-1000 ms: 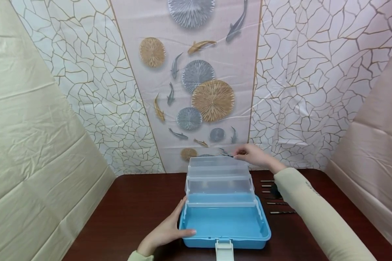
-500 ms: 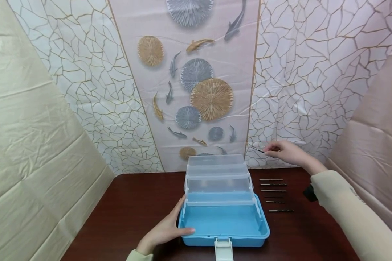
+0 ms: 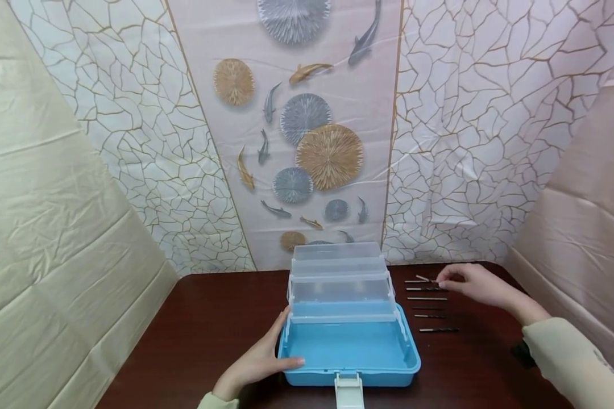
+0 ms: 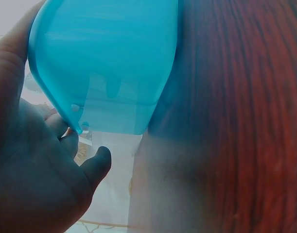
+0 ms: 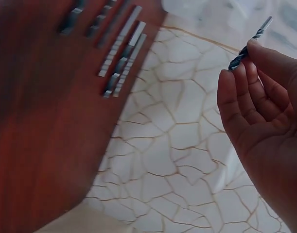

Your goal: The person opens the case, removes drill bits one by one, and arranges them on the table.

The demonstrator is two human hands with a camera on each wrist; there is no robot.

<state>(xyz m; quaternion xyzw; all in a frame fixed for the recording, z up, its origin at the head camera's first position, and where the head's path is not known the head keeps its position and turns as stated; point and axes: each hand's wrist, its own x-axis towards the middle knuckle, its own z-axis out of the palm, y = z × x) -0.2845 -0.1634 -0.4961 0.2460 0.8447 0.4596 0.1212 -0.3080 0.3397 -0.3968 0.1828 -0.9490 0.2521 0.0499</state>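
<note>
A blue toolbox (image 3: 378,378) stands on the table with its clear stepped trays (image 3: 337,267) raised at the back. My left hand (image 3: 258,360) grips its left rim, thumb over the edge; in the left wrist view, fingers reach round the blue wall (image 4: 109,43). My right hand (image 3: 478,284) pinches a twist drill bit (image 5: 239,57) between thumb and fingertips, its plain shank sticking out. That hand is above the far end of a row of several drill bits (image 3: 427,299) lying right of the toolbox. The bits differ in length and thickness.
The dark red wooden table (image 3: 210,329) ends at a patterned cloth backdrop (image 3: 332,156). Pale cloth hangs at both sides. A white latch (image 3: 349,392) hangs open at the toolbox's front.
My right hand has carried the drill bit from above the raised trays rightward, then down toward the row of bits. The left hand has stayed on the toolbox.
</note>
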